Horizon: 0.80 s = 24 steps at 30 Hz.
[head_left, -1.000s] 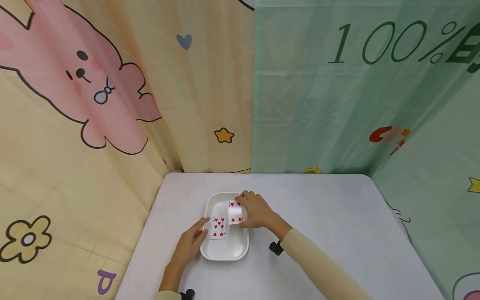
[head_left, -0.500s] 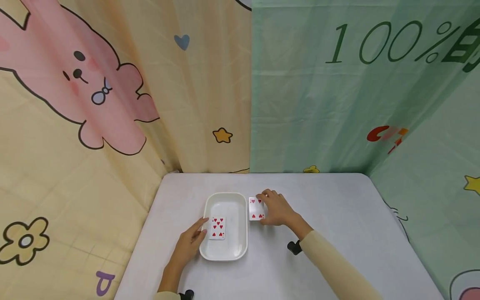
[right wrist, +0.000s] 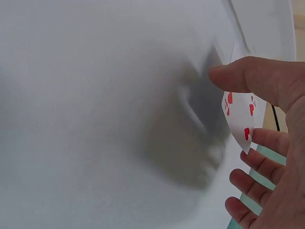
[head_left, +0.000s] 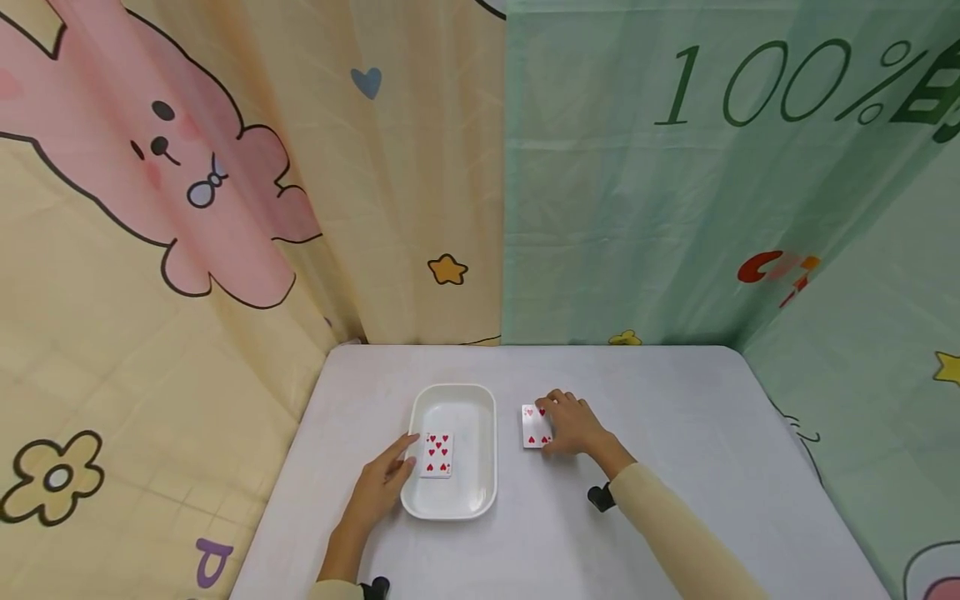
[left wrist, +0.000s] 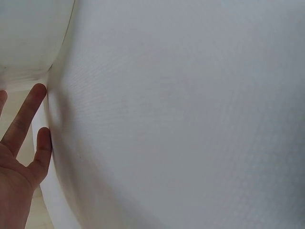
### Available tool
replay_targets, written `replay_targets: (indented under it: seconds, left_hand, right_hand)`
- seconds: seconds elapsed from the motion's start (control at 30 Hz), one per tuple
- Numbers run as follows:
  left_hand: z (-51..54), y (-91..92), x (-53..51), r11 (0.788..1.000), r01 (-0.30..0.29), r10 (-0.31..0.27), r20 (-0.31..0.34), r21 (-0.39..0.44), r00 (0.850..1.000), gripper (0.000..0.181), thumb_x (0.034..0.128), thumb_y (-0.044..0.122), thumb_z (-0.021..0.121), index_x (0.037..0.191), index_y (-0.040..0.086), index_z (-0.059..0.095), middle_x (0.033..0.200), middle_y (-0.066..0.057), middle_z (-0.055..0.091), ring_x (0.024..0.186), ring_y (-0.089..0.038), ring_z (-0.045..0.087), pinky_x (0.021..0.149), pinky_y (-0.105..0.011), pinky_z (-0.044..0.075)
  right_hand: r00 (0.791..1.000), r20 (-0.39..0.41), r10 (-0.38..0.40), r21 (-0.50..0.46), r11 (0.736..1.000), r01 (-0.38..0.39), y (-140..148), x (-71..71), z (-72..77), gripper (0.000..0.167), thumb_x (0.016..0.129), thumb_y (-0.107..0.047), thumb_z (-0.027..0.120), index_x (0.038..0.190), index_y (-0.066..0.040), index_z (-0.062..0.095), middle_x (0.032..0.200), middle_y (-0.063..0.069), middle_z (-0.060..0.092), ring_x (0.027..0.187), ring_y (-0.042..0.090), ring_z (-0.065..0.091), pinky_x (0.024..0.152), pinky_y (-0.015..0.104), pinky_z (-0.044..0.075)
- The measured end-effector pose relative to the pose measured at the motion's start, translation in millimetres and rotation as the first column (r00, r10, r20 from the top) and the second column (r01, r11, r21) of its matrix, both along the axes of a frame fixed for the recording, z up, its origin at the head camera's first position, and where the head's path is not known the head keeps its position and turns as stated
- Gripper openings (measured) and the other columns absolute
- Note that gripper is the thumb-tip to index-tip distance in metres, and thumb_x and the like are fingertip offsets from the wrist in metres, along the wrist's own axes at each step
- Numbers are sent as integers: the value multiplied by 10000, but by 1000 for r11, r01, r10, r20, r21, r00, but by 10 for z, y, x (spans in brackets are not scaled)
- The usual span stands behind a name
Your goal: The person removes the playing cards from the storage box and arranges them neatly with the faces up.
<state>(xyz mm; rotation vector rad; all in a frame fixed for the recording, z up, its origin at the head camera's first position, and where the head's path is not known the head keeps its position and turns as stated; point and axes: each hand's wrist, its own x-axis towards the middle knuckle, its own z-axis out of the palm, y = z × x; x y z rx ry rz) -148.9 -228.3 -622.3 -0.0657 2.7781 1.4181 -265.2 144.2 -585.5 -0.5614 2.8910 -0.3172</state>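
Note:
A white tray (head_left: 453,508) lies on the table, and a playing card (head_left: 437,456) with several red hearts is in its left part. My left hand (head_left: 378,487) rests at the tray's left side, with straight fingers touching the rim. In the left wrist view, the left hand (left wrist: 21,160) shows two straight digits against the tray's side. To the right of the tray, my right hand (head_left: 576,425) pinches a second heart playing card (head_left: 533,429) by its edges. The right wrist view shows this card (right wrist: 240,119) bowed between thumb and fingers, above its shadow. The right hand covers part of its face.
A white-covered table (head_left: 675,500) extends around the tray, with its far edge near the curtains. Patterned yellow (head_left: 420,167) and green (head_left: 637,208) curtains hang behind and beside it. Small black devices (head_left: 601,498) are worn on both wrists.
My right hand has carried its card from over the tray out past the right rim, then slightly further right and nearer me. My left hand and the card in the tray have stayed in place.

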Motion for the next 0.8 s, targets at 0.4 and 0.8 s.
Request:
replay_targets:
  seconds: [0.4, 0.8]
  left_hand:
    - [22, 6, 5, 1000, -11, 11, 5, -17, 1000, 449, 1039, 324, 630, 1464, 445, 545, 1616, -27, 458, 1201, -281, 683, 978, -464, 585]
    - [-9, 1, 2, 1000, -1, 1, -3, -20, 1000, 445, 1031, 366, 635, 1453, 476, 543, 1613, -19, 464, 1200, -282, 689, 958, -462, 594]
  right_hand:
    - [999, 39, -4, -11, 1000, 5, 21, -33, -99, 815, 679, -360, 874, 1413, -158, 583, 1371, 101, 559, 1221, 325, 515, 1033, 572, 466]
    - [998, 63, -6, 14, 1000, 5, 8, -44, -102, 828, 687, -395, 845, 1440, -192, 564, 1420, 99, 535, 1269, 336, 495, 1069, 598, 448]
